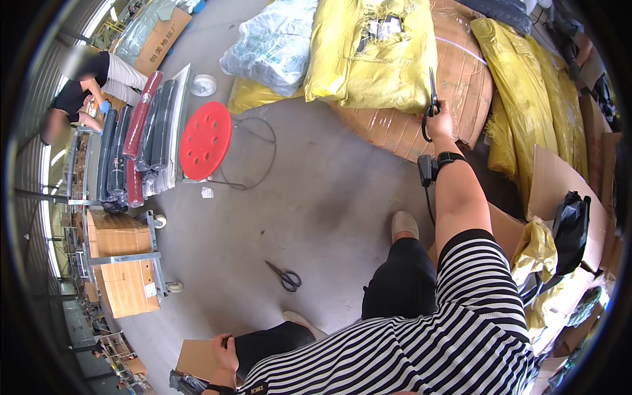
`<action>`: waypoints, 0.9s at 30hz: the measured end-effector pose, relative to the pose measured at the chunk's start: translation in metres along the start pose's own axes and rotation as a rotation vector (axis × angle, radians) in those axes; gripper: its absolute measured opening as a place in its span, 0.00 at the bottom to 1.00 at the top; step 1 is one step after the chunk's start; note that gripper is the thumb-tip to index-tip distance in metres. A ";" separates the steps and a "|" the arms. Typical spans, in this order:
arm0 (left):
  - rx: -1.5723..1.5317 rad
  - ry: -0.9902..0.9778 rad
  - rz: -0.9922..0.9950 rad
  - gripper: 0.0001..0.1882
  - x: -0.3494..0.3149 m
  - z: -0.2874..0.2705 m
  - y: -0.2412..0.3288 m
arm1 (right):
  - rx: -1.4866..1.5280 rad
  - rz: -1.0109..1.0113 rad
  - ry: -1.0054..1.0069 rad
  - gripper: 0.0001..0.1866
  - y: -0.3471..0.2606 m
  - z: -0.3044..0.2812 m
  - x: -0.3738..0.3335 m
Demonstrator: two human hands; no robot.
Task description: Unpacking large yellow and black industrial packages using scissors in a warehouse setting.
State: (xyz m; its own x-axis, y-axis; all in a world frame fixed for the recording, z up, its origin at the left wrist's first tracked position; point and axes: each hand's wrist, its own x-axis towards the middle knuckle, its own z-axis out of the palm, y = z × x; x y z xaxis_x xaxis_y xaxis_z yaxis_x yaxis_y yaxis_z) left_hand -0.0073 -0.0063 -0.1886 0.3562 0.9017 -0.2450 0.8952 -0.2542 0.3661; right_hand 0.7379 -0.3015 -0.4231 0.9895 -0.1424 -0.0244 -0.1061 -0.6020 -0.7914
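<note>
My right hand (442, 123) is closed around the black handles of a pair of scissors (432, 92). The blades point away from me, along the right edge of a large yellow woven-plastic package (372, 66). Whether they touch it, I cannot tell. A torn spot with a label (385, 27) shows on top of the package, which rests on a wide brown cardboard-wrapped bundle (395, 128). Low beside my leg, my left hand (226, 355) has its fingers curled; what lies in them, if anything, is hidden. A second pair of scissors (285, 276) lies on the floor.
A red-topped stool (206, 141) stands left of the packages. Beyond it, a cart carries wrapped rolls (141, 125); cartons (125, 263) sit nearer. Yellow bundles (533, 92) and open cardboard (569, 191) crowd the right. Two people (82, 92) are at far left.
</note>
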 end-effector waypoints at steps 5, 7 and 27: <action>0.001 -0.063 -0.031 0.06 -0.002 0.003 0.006 | -0.314 -0.030 -0.021 0.24 -0.019 -0.014 -0.004; -0.034 -0.046 -0.038 0.06 0.000 -0.001 -0.007 | -0.358 -0.064 -0.053 0.21 -0.030 -0.018 -0.008; -0.236 0.100 0.295 0.08 -0.005 0.015 0.002 | 0.491 -0.411 -0.900 0.19 -0.198 -0.101 -0.235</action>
State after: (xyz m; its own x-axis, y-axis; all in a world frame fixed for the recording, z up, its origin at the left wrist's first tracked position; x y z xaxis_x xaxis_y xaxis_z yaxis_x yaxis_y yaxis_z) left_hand -0.0035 -0.0164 -0.2005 0.5506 0.8346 -0.0136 0.6681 -0.4308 0.6067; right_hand 0.5160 -0.2283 -0.1994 0.6715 0.7407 0.0187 0.1008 -0.0664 -0.9927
